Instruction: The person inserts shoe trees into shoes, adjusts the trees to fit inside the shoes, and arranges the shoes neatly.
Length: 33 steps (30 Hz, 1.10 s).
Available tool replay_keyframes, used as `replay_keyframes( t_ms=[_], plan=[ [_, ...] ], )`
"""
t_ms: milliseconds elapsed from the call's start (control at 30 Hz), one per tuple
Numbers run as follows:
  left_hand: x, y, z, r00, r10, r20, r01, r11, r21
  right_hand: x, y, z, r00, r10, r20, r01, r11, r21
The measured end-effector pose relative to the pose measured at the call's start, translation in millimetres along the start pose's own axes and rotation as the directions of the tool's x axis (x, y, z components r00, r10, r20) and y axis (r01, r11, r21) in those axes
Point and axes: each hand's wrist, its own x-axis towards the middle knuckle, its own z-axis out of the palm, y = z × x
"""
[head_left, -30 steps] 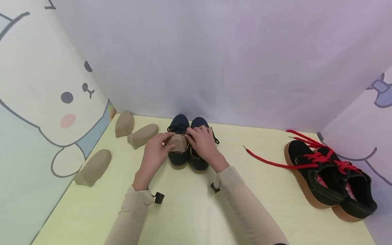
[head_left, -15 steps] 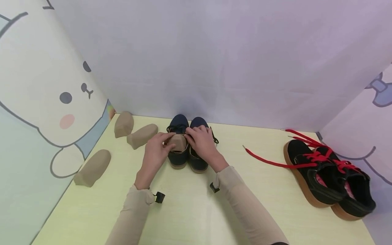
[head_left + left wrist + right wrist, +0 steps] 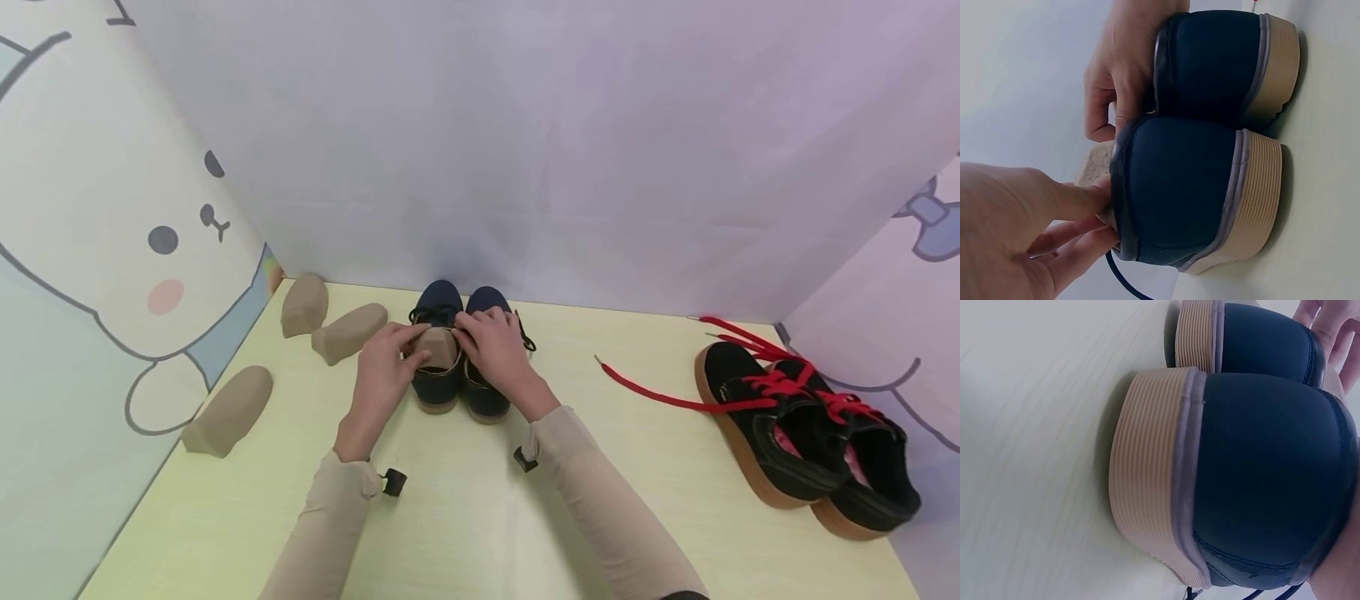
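Observation:
Two navy lace-up shoes stand side by side, toes toward the back wall. In the left navy shoe (image 3: 437,390) sits a beige shoe insert (image 3: 442,346), its blunt end showing at the opening. My left hand (image 3: 381,362) pinches this insert between thumb and fingers, seen also in the left wrist view. My right hand (image 3: 497,350) reaches across the right navy shoe (image 3: 487,406), fingertips gripping the left shoe's opening near the laces. The right wrist view shows mostly the right shoe's heel (image 3: 1260,469); the right fingertips are hidden there.
Three more beige inserts lie at the left: one by the back corner (image 3: 305,306), one angled beside it (image 3: 349,332), one nearer (image 3: 228,411). Black shoes (image 3: 787,433) with red laces (image 3: 667,400) stand at the right. A pale wall (image 3: 525,167) rises behind the table (image 3: 450,517).
Little differs: the left hand and wrist have shifted very slightly to the right. The right hand and the shoes stay in place.

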Motion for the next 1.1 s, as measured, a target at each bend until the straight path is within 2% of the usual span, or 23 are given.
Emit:
replay_keyframes(
  t_ms=[167,433,700,900,1100],
  plan=[
    [-1.2,-0.8,3.0,1.0,-0.011,-0.018,0.011,1.0,-0.021,-0.1,-0.5,-0.5,1.0,0.002,0.008,-0.002,1.0,0.013],
    [-0.7,-0.7,7.3,1.0,-0.006,-0.019,0.007,1.0,0.008,-0.6,-0.6,-0.8,1.0,0.0,0.002,0.0,1.0,0.025],
    [-0.7,0.9,9.5,0.999,0.032,-0.025,-0.03,0.997,0.068,-0.8,-1.1,-1.5,1.0,-0.007,-0.003,0.007,1.0,0.016],
    [-0.5,-0.2,12.1,0.999,0.039,-0.031,-0.036,0.996,0.085,-1.1,-1.1,-0.8,1.0,-0.017,-0.008,0.017,1.0,0.009],
    [1.4,0.2,13.7,0.998,0.039,-0.053,-0.03,0.986,0.163,-1.6,-0.6,0.3,1.0,-0.026,-0.011,0.025,1.0,-0.012]
  ],
)
